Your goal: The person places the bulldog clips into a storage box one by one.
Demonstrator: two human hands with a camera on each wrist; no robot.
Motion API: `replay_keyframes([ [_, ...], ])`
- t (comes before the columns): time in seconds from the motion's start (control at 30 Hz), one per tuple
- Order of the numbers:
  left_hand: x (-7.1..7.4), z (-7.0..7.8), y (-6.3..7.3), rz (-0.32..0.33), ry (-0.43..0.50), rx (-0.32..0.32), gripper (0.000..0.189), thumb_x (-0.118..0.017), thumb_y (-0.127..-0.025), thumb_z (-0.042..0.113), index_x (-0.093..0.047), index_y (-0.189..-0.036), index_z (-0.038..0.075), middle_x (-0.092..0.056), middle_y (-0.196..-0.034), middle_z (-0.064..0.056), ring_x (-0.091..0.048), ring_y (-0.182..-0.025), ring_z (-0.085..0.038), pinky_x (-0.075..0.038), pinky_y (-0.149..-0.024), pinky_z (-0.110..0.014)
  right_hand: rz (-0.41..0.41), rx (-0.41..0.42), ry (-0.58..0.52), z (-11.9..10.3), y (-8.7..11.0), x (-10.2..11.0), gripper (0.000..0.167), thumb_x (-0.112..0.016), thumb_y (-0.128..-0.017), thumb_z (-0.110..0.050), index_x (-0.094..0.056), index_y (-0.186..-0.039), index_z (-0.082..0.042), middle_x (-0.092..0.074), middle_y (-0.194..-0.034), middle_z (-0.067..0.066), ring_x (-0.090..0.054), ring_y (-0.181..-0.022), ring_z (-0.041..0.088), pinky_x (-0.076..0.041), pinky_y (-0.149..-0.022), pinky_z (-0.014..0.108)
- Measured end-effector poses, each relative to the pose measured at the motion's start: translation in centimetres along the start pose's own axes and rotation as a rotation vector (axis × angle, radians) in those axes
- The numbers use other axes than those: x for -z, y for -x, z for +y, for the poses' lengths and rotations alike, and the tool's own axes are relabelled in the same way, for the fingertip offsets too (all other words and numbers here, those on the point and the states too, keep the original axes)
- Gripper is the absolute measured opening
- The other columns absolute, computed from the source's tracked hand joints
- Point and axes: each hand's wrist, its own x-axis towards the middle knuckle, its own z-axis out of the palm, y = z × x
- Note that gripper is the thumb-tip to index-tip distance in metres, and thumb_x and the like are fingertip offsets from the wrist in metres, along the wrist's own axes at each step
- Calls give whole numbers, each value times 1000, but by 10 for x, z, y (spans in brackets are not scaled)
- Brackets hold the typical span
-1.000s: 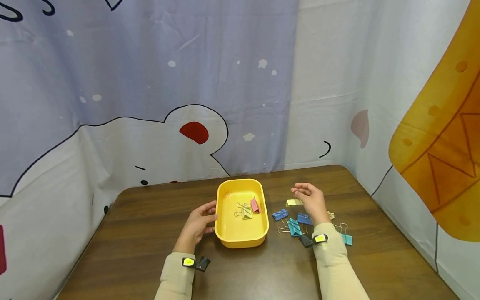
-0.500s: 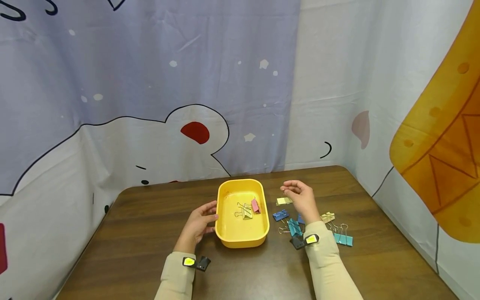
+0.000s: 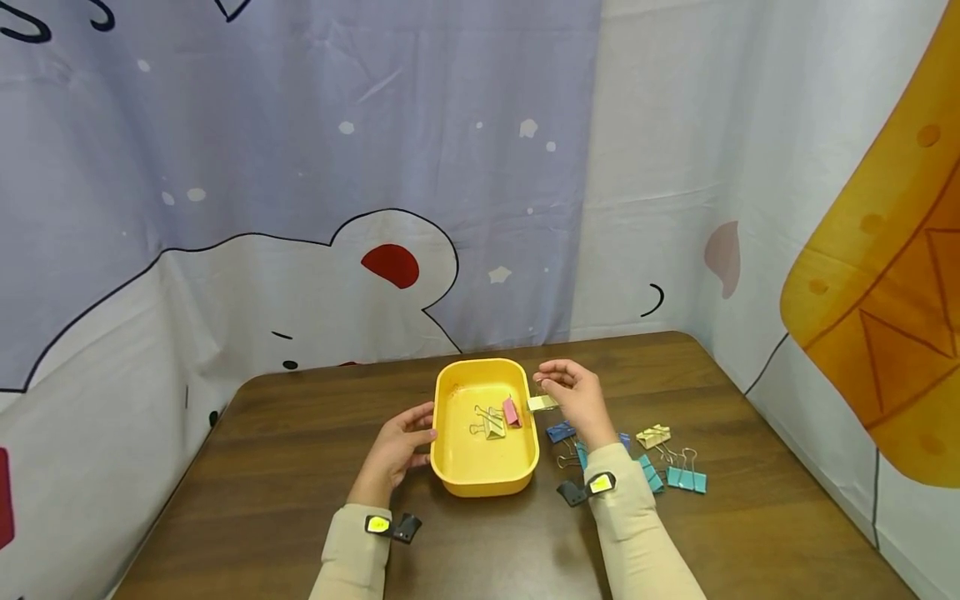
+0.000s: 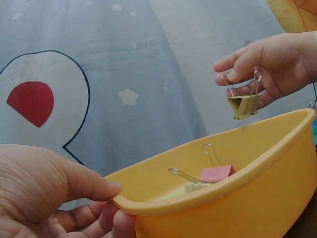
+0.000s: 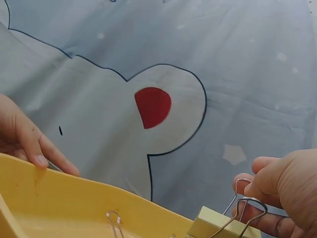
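My left hand grips the left rim of a yellow plastic box, thumb over the rim and fingers along the outer wall, as the left wrist view shows. Inside the box lie a pink binder clip and a pale yellow binder clip. At the box's right side, my right hand pinches a second pale yellow binder clip by a wire handle between thumb and fingers. This clip hangs body-down, above the box's far rim in the left wrist view, its wire loops upright.
To the right on the wooden table lie several loose binder clips: a blue clip, a teal clip and a yellow clip among them. My right forearm partly hides some. A patterned curtain hangs behind the table.
My right hand has moved left with the pale yellow binder clip, from over the loose clips to the box's right rim. The left hand and the box have stayed in place.
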Motion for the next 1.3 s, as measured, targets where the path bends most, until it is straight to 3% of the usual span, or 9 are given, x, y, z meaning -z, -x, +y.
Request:
replay_keyframes([
  [0.2,1,-1,1,-4,4,0,50,-64,-96,-1,-54,-145,8,-56,-132,-20,-63,-96,-27,-60,-62,-32,-14,14,-13,-2,2,-15,19,-64,-95,5,-67,-114,6,-72,-106,22,-68,-102,34,-55,-81,21],
  [0.5,0,0,2,2,12,-4,51,-63,-96,-2,-54,-145,7,-56,-130,-20,-62,-95,-26,-59,-61,-31,-45,22,-38,-2,2,-33,18,-65,-94,6,-68,-112,5,-74,-101,17,-69,-100,32,-55,-80,21],
  [0.67,0,0,2,-1,8,-5,51,-63,-96,-2,-54,-145,8,-55,-132,-21,-63,-96,-28,-60,-62,-32,-51,32,-54,0,3,-40,17,-65,-93,7,-70,-108,2,-74,-100,16,-70,-94,23,-56,-79,22],
  [0.77,0,-1,2,-3,5,-4,51,-63,-97,-2,-54,-145,8,-55,-133,-22,-63,-97,-30,-60,-63,-32,-53,27,-67,0,4,-44,17,-65,-93,7,-70,-108,4,-74,-99,18,-69,-88,20,-58,-72,25],
  [0.9,0,0,1,-1,4,-5,51,-63,-96,-2,-54,-145,8,-55,-132,-21,-63,-97,-30,-60,-62,-32,-59,6,-91,3,4,-47,18,-64,-92,8,-67,-110,8,-73,-100,20,-68,-84,28,-60,-60,33],
  [1.03,0,1,1,0,6,-9,50,-63,-96,-2,-54,-145,8,-56,-131,-21,-62,-99,-30,-60,-62,-32,-57,6,-89,7,3,-49,18,-64,-93,7,-66,-110,11,-72,-102,22,-69,-90,32,-60,-68,32],
  [1.1,0,1,1,1,4,-10,50,-63,-96,-2,-54,-145,8,-56,-131,-21,-62,-99,-30,-60,-62,-32,-47,9,-90,8,3,-49,18,-64,-93,7,-67,-110,10,-72,-103,22,-69,-94,29,-58,-76,28],
  [1.3,-1,1,2,4,5,-4,51,-63,-96,-3,-54,-145,8,-55,-131,-21,-63,-97,-29,-60,-61,-31,1,14,-116,8,1,-44,15,-64,-91,8,-69,-106,8,-73,-101,19,-70,-93,20,-58,-81,28],
])
